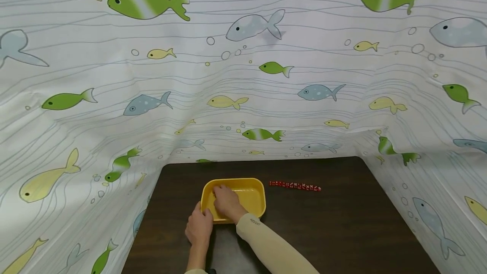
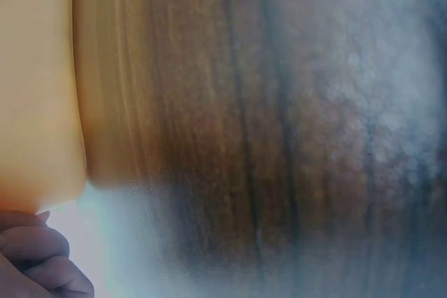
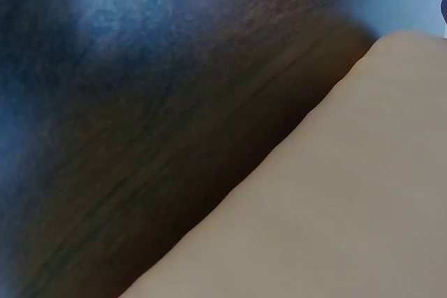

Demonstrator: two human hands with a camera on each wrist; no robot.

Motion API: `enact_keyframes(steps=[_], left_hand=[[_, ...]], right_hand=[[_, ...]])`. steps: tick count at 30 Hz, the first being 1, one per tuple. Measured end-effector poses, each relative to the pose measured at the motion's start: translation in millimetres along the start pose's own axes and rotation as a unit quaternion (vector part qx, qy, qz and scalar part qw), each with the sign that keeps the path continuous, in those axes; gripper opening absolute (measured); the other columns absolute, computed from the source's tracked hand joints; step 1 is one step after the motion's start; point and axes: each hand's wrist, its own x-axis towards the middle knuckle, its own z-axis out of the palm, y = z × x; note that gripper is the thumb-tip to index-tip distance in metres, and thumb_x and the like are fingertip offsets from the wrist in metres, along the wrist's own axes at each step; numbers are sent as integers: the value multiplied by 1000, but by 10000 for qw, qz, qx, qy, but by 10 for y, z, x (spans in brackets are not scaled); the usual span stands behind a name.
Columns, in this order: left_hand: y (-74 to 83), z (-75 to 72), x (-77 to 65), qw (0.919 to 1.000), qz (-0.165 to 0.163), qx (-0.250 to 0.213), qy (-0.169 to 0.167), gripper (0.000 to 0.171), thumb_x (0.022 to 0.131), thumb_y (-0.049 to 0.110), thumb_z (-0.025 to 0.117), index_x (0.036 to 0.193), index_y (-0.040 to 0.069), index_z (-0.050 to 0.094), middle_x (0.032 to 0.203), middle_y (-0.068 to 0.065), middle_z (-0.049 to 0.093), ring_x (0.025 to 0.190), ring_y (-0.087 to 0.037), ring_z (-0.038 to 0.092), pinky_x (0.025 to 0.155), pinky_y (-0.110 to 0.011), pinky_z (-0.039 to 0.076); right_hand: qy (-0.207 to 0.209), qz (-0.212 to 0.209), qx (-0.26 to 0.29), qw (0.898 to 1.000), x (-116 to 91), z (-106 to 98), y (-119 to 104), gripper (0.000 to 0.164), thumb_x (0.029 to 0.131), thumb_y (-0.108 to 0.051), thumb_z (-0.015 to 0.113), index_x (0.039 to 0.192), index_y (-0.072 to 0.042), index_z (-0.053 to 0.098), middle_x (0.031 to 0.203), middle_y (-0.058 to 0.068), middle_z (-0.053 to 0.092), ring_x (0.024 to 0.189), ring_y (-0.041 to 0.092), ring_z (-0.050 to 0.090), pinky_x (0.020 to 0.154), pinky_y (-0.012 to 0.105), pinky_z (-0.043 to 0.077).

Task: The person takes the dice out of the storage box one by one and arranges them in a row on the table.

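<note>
A yellow plastic tray [image 1: 253, 200] with raised walls and rounded corners sits on the dark table. My left hand [image 1: 199, 225] grips its near left corner, fingers along the outer left side and thumb at the front rim. Over that rim my right hand [image 1: 227, 202] reaches in, its fingers bent down near the inside left wall. Whether those fingertips pinch anything is hidden. A row of small red dice [image 1: 294, 185] with white pips lies to the right of the tray. In the left wrist view, curled fingers [image 2: 45, 259] show at the lower left corner.
The dark wooden table [image 1: 323, 227] extends around the tray. A white curtain [image 1: 289, 113] printed with green, blue and yellow fish hangs behind it and along both sides. Both wrist views mostly show blurred wood grain.
</note>
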Motion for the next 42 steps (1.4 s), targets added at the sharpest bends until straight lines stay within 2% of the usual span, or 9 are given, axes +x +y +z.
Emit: enact_keyframes(steps=[5,9,13,18,23,35,42], left_hand=[[18,-11,-19,10000,43,-21,18,55,106,26,46,153,1,56,128,-33,71,77,-40,68,77,-65,53],[16,-23,-16,10000,40,-30,59,55,105,26,45,153,1,56,126,-33,71,73,-38,67,74,-64,54],[9,-16,-17,10000,-7,8,-21,55,105,26,46,153,1,55,125,-33,71,72,-36,66,73,-63,53],[13,-11,-30,9999,-80,42,-75,54,105,26,47,153,1,55,129,-32,70,80,-39,68,77,-64,54],[34,-15,-32,9997,-191,70,-116,55,105,26,46,153,1,55,131,-32,69,87,-43,70,82,-66,53],[63,-26,-37,9995,-219,112,-191,53,105,25,47,152,3,55,127,-30,70,83,-38,68,81,-63,54],[29,-51,-27,9989,-247,225,-334,55,105,26,46,153,3,53,126,-29,71,79,-35,67,76,-60,54]], right_hand=[[126,-68,-17,9999,-30,-32,-1,16,103,-21,70,118,-17,72,104,0,67,85,14,59,88,35,58],[271,-126,-77,9995,-56,-33,13,6,104,-19,68,108,-16,71,95,-1,64,78,12,55,77,32,55],[327,-86,-119,9994,-89,-25,30,5,105,-19,66,103,-17,70,91,-2,63,76,12,53,74,32,52],[296,-20,29,9996,-133,-39,45,6,105,-20,65,105,-18,71,92,-3,63,76,11,53,75,32,53],[313,91,301,9990,-182,-67,57,8,104,-18,67,108,-16,73,95,-3,69,77,11,57,80,35,57],[438,250,624,9968,-272,-198,98,16,103,-18,69,115,-14,78,106,-2,77,82,10,63,88,37,60],[504,188,741,9958,-322,-314,145,19,102,-19,72,119,-13,79,113,0,78,87,12,66,91,39,61]])
